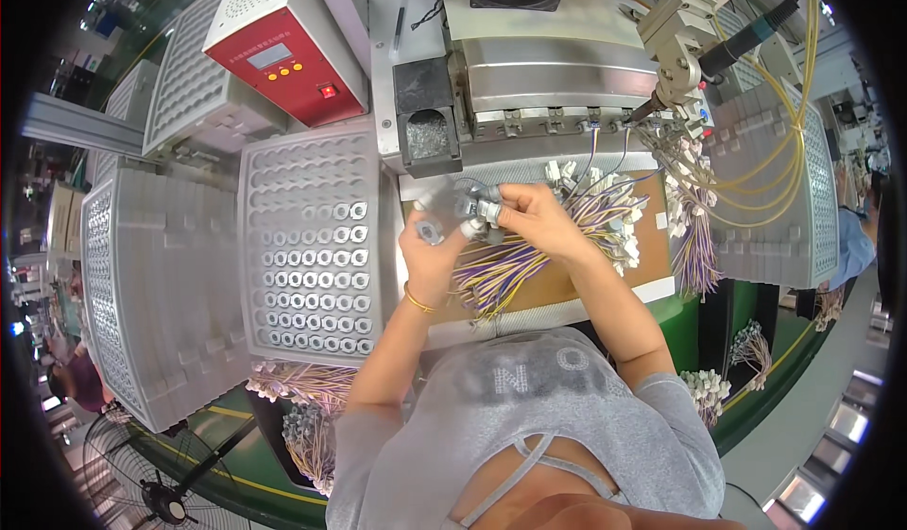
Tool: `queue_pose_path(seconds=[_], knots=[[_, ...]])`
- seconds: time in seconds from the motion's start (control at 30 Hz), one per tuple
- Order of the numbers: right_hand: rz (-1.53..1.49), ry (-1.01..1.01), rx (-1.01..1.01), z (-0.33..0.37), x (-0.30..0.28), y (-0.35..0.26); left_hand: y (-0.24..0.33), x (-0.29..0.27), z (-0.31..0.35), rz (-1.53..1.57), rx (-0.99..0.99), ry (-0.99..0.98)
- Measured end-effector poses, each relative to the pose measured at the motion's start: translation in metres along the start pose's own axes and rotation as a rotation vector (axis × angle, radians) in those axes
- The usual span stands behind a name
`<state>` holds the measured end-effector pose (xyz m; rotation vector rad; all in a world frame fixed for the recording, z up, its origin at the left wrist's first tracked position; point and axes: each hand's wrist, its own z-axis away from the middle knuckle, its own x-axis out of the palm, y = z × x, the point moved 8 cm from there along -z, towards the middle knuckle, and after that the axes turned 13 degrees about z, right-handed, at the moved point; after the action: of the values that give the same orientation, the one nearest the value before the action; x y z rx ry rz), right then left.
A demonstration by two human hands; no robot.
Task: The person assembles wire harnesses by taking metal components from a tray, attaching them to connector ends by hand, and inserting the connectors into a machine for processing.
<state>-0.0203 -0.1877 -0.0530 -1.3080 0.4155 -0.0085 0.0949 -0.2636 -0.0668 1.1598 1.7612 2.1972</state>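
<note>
My left hand [435, 253], with white covers on its fingertips, is blurred by motion. A small round metal part [429, 233] is held in it, like the ones in the tray beside it. Close by, my right hand [540, 216] pinches another small metal part [470, 206] between thumb and fingers; its exact kind is too blurred to tell. Below both hands lies a bundle of purple, yellow and white wires [501, 275] with white connectors [619, 245], spread on a brown board [652, 213].
Left of my hands stands a grey moulded tray [387, 275] with rows of metal parts. Behind it is a red and white control box [312, 76]. A metal fixture [557, 72] clamps a few wired parts at the back, under a soldering head [675, 86]. Stacked trays [161, 294] flank the bench.
</note>
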Motion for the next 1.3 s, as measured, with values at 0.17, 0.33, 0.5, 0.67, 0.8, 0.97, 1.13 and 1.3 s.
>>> queue_pose_path(seconds=[0.17,0.33,0.5,0.67,0.8,0.97,1.13,1.3], knots=[[0.008,-0.018,-0.008,-0.003,-0.002,0.004,0.010,0.006,-0.010,-0.060,0.059,-0.046],[-0.160,-0.016,0.046,0.001,-0.003,-0.002,0.037,0.024,-0.013,-0.306,0.375,-0.195],[-0.348,0.405,0.100,0.011,-0.029,-0.015,-0.010,-0.006,-0.022,-0.208,-0.159,-0.027],[-0.389,0.665,0.047,0.013,-0.055,0.000,-0.024,-0.008,-0.020,0.837,-0.532,-0.059],[-0.400,0.684,0.042,0.007,-0.054,-0.001,-0.014,-0.024,-0.023,0.793,-0.424,-0.113],[-0.381,0.706,0.044,0.006,-0.056,-0.009,-0.008,-0.047,-0.015,-0.054,-0.177,0.024],[-0.674,0.782,0.040,-0.015,-0.050,-0.011,0.005,-0.018,-0.002,-0.940,0.097,-0.313],[-0.225,0.571,0.038,-0.005,-0.061,-0.010,0.013,0.005,0.013,-1.246,0.584,-0.474]])
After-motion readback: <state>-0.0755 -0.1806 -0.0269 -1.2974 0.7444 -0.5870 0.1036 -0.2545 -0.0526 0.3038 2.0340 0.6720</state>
